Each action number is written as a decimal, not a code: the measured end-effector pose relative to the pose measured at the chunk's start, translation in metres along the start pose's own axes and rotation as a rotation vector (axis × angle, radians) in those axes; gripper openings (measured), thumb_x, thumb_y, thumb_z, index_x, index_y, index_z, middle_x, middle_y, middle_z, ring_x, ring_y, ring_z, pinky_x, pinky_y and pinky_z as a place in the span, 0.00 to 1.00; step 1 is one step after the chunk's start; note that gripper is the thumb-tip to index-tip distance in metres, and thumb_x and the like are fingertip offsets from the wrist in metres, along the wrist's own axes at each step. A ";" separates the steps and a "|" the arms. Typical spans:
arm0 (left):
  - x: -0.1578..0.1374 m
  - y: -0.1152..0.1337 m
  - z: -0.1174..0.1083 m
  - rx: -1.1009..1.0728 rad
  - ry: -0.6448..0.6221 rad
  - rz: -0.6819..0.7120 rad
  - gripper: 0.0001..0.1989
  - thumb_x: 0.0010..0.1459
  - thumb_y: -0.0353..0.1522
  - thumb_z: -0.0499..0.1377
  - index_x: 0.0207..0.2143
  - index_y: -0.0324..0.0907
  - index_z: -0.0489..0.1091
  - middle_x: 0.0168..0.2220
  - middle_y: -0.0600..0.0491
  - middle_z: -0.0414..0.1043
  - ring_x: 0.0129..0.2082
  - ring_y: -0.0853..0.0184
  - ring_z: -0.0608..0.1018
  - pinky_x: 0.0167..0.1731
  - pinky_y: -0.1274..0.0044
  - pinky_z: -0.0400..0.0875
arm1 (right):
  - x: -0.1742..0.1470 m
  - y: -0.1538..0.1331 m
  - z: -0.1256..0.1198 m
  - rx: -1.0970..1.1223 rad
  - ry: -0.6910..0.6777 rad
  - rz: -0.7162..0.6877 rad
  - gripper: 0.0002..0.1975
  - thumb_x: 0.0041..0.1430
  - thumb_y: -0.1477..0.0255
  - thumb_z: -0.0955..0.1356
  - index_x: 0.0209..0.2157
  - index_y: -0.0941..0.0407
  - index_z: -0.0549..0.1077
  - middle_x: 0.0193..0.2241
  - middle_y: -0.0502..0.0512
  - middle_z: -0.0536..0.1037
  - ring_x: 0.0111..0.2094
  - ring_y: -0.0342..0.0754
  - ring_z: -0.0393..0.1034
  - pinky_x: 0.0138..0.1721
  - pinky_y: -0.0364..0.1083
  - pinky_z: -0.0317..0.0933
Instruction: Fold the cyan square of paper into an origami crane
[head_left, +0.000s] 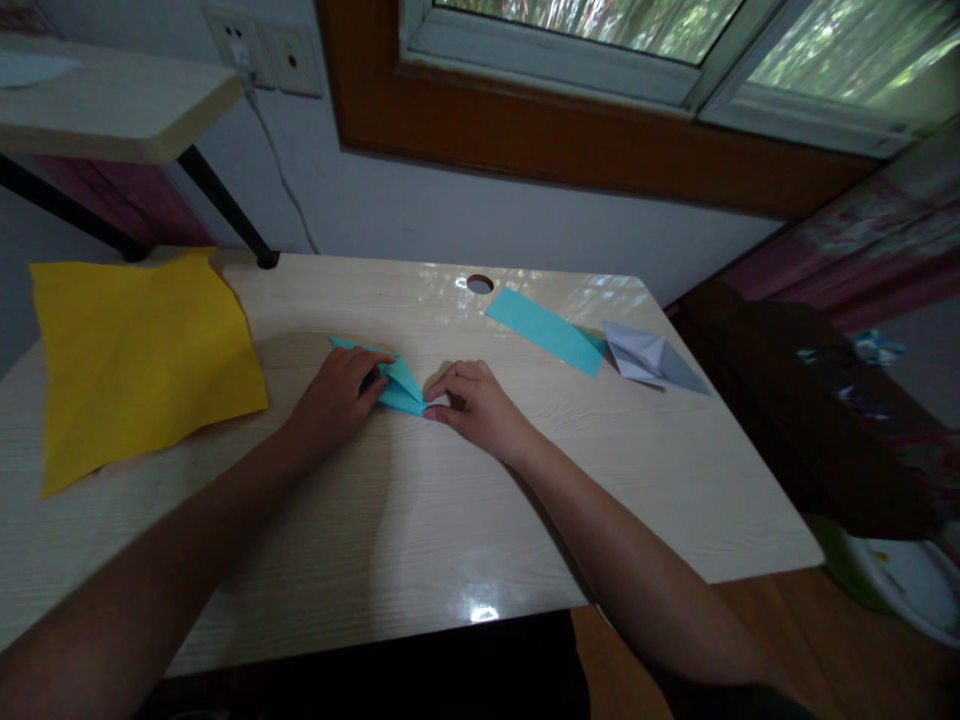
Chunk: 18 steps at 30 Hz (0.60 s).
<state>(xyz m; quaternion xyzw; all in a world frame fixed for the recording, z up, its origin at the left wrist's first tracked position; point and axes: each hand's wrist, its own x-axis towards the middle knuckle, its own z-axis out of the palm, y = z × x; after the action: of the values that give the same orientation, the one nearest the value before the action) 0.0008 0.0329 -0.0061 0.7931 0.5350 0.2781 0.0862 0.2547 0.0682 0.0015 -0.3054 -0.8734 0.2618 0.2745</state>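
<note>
A folded piece of turquoise paper (405,382) lies on the pale wooden desk (450,520), between my two hands. My left hand (341,388) grips its left part, thumb and fingers closed over the fold. At the paper's right tip, my right hand (471,405) pinches the point between thumb and forefinger. Part of the paper is hidden under my left fingers. Beyond my right hand lies a flat turquoise paper strip (547,330). Its right end meets a folded white paper shape (645,355).
A large creased yellow sheet (150,365) lies at the left. Behind it, a raised shelf (112,100) stands on black legs. A round cable hole (480,285) is near the desk's back edge. A white cord (281,170) hangs from the wall socket (240,48).
</note>
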 end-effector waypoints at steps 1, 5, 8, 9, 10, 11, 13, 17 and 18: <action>0.000 0.000 0.000 -0.001 0.002 -0.004 0.14 0.68 0.34 0.54 0.53 0.42 0.71 0.39 0.49 0.73 0.42 0.58 0.73 0.48 0.64 0.68 | 0.000 0.001 0.000 -0.003 -0.001 -0.007 0.08 0.59 0.70 0.76 0.41 0.52 0.79 0.40 0.52 0.80 0.43 0.49 0.71 0.51 0.52 0.57; 0.000 0.000 -0.001 0.005 0.003 -0.018 0.14 0.68 0.34 0.54 0.53 0.41 0.71 0.39 0.49 0.73 0.42 0.58 0.73 0.49 0.63 0.68 | -0.002 0.004 0.002 -0.057 -0.019 -0.036 0.11 0.61 0.68 0.75 0.46 0.48 0.81 0.40 0.53 0.78 0.44 0.50 0.70 0.51 0.53 0.58; 0.000 0.001 -0.001 0.029 0.012 -0.005 0.14 0.68 0.32 0.53 0.53 0.42 0.71 0.40 0.49 0.73 0.43 0.58 0.73 0.50 0.63 0.69 | -0.003 0.007 0.004 -0.073 -0.035 -0.042 0.10 0.63 0.67 0.74 0.47 0.46 0.82 0.41 0.54 0.77 0.45 0.51 0.69 0.51 0.53 0.58; 0.000 0.001 -0.002 0.048 0.023 0.003 0.14 0.68 0.32 0.53 0.53 0.43 0.71 0.41 0.48 0.72 0.44 0.58 0.73 0.51 0.62 0.69 | -0.003 0.008 0.004 -0.075 -0.035 -0.041 0.11 0.63 0.67 0.74 0.47 0.46 0.82 0.41 0.54 0.77 0.45 0.51 0.69 0.51 0.53 0.58; -0.001 0.002 -0.002 0.073 0.039 0.014 0.14 0.69 0.32 0.53 0.54 0.43 0.72 0.42 0.48 0.72 0.44 0.58 0.73 0.51 0.62 0.69 | -0.003 0.008 0.004 -0.077 -0.033 -0.041 0.11 0.62 0.67 0.74 0.47 0.46 0.82 0.41 0.54 0.77 0.45 0.51 0.69 0.51 0.53 0.58; -0.001 0.002 -0.004 0.100 0.058 0.030 0.14 0.69 0.31 0.53 0.53 0.44 0.72 0.44 0.47 0.71 0.45 0.57 0.73 0.51 0.61 0.69 | -0.003 0.009 0.005 -0.078 -0.031 -0.042 0.11 0.62 0.67 0.74 0.47 0.46 0.82 0.41 0.54 0.77 0.45 0.51 0.69 0.51 0.53 0.58; -0.003 0.005 -0.006 0.144 0.082 0.087 0.14 0.68 0.31 0.54 0.52 0.46 0.74 0.48 0.46 0.71 0.47 0.56 0.72 0.53 0.60 0.69 | -0.003 0.009 0.005 -0.079 -0.028 -0.046 0.11 0.62 0.66 0.74 0.47 0.46 0.82 0.41 0.54 0.77 0.45 0.51 0.70 0.51 0.53 0.58; -0.007 0.011 -0.011 0.125 0.042 0.286 0.12 0.67 0.29 0.57 0.49 0.49 0.77 0.53 0.48 0.74 0.55 0.55 0.72 0.57 0.59 0.68 | -0.003 0.009 0.005 -0.086 -0.023 -0.053 0.11 0.63 0.66 0.74 0.47 0.47 0.81 0.41 0.54 0.77 0.45 0.51 0.70 0.51 0.53 0.58; -0.008 0.012 -0.012 0.115 0.020 0.329 0.13 0.66 0.29 0.58 0.49 0.50 0.77 0.53 0.49 0.75 0.56 0.55 0.72 0.57 0.59 0.69 | -0.003 0.009 0.005 -0.087 -0.022 -0.053 0.11 0.63 0.66 0.74 0.47 0.47 0.81 0.41 0.54 0.77 0.45 0.51 0.70 0.51 0.53 0.58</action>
<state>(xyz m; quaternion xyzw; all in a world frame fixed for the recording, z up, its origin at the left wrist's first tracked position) 0.0018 0.0184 0.0061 0.8706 0.4140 0.2654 -0.0115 0.2572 0.0709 -0.0083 -0.2908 -0.8947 0.2197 0.2583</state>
